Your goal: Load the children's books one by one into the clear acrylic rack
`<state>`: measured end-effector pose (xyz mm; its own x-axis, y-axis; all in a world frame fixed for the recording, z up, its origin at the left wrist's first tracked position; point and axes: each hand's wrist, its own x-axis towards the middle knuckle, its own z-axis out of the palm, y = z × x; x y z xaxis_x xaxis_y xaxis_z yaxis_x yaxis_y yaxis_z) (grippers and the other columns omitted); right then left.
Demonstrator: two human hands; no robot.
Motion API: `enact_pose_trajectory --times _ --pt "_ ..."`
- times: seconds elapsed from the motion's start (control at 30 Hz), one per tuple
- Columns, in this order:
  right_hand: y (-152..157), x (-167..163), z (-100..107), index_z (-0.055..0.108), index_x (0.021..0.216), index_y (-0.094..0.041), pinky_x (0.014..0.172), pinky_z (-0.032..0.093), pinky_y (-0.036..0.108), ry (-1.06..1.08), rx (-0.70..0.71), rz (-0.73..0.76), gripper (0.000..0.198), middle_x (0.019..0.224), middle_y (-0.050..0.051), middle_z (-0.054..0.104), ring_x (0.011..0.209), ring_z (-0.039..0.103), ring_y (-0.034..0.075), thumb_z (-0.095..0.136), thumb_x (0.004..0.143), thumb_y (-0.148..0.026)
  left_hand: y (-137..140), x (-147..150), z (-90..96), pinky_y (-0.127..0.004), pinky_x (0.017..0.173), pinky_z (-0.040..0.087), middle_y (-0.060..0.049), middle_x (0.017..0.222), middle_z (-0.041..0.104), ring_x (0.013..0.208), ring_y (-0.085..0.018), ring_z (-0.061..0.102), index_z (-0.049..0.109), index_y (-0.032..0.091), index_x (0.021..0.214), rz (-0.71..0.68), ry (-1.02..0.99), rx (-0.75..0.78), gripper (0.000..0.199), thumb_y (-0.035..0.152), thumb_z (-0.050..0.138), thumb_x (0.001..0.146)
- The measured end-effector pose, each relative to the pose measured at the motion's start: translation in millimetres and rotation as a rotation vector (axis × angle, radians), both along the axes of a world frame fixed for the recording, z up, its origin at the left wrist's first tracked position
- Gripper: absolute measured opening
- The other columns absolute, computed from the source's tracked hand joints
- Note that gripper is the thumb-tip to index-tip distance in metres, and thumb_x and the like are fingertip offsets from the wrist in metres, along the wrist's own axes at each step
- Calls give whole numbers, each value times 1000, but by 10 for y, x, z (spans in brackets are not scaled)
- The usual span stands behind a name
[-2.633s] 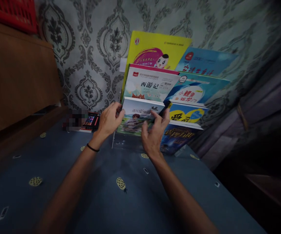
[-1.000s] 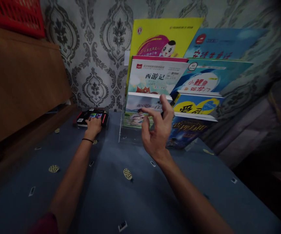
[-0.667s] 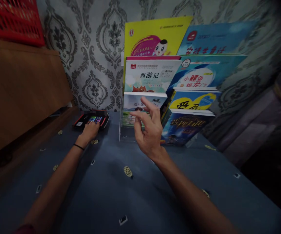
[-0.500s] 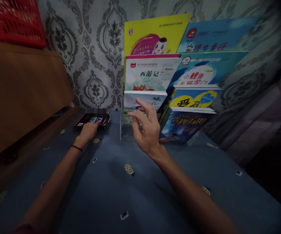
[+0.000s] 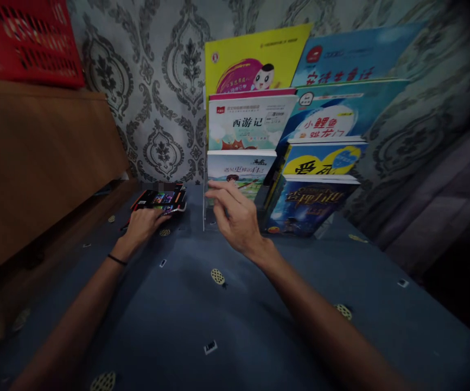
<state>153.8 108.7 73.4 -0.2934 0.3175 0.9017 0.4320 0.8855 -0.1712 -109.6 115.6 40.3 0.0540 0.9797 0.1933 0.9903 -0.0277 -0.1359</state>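
My left hand (image 5: 141, 227) is closed on the near edge of a dark book (image 5: 164, 208) with colourful pictures, at the far left of the table. Another dark cover (image 5: 149, 195) shows just behind it; how many books lie there I cannot tell. My right hand (image 5: 237, 217) hovers in front of an acrylic stand (image 5: 204, 214), fingers partly bent, thumb apart, nothing between them. Behind its fingers stands a book with a landscape cover (image 5: 241, 168). Above that are a white book (image 5: 249, 122) and a yellow book (image 5: 259, 54).
On the stand's right side are a dark blue book (image 5: 308, 206), a yellow-and-blue book (image 5: 324, 158), a teal book (image 5: 341, 108) and a blue book (image 5: 357, 54). A wooden cabinet (image 5: 43, 157) with a red basket (image 5: 27, 43) borders the left. Patterned blue cloth covers the table (image 5: 259, 326).
My left hand has slid slightly left and down, and the dark book under it has shifted, with two layers now showing. My right hand has dropped a little and drawn its fingers closer together.
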Motion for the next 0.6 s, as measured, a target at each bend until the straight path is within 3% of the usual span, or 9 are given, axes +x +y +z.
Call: enact_pose_trajectory --times 0.1,0.2,0.37,0.47,0.6 --pt "2 -30 -39 64 105 -20 92 58 39 -23 16 11 28 123 10 70 111 69 21 44 91 -6 -217 17 -78 -29 78 45 -7 114 77 107 -27 69 71 30 122 -59 -43 -43 36 46 45 102" --pt "-1 -52 -61 64 107 -21 90 57 38 -47 -12 21 28 119 10 71 108 69 22 44 92 -7 -438 68 -136 -29 76 46 -7 106 78 102 -27 71 74 28 112 -126 -66 -99 35 46 45 103" --pt "-43 -150 -182 65 111 -16 79 57 36 -226 -198 117 28 102 10 73 88 70 22 43 96 -10 -785 365 -157 -30 68 46 -9 96 78 89 -26 74 74 21 98 -275 -71 -156 34 45 50 102" --pt "-118 -230 -396 66 114 -14 84 56 36 -326 -352 186 27 106 12 73 93 70 22 45 97 -10 -1015 647 -216 -29 65 47 -9 84 77 81 -25 74 71 18 86 -406 -51 -173 40 47 50 101" --pt "-278 -194 -813 67 117 -14 91 56 38 -457 -525 241 27 108 12 74 101 70 22 47 98 -10 -1356 985 -411 -30 68 53 -7 86 75 85 -24 72 69 17 97 -599 -8 -100 30 43 55 100"
